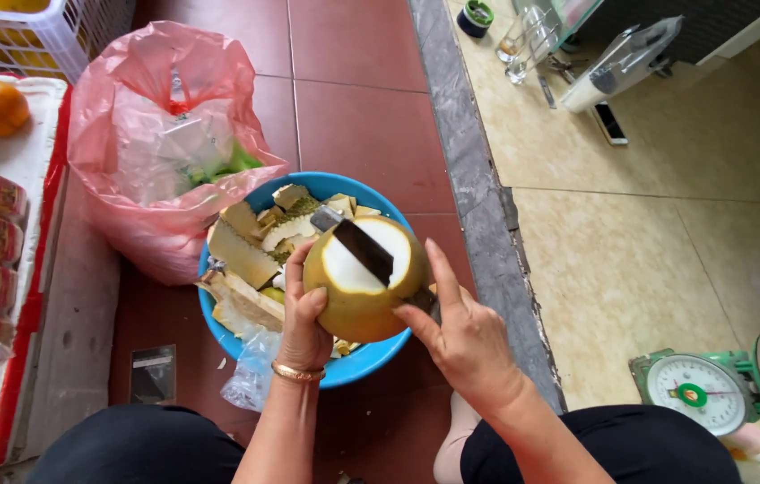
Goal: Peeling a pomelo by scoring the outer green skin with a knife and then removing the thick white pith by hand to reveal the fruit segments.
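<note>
Two hands [304, 332] around one pomelo [357, 287]

Yellow-green pomelo [357, 300] with a white cut top, above a blue basin [362, 363]; pink bag [142, 108] beside the basin; dark-red floor tiles [353, 54].

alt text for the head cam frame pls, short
Seen from above, a left hand steadies a round yellow-green fruit with its top sliced to white pith, while the right hand lays a knife across the cut. Below sits a blue basin of rind scraps on a red tile floor, a pink plastic bag beside it.
</note>
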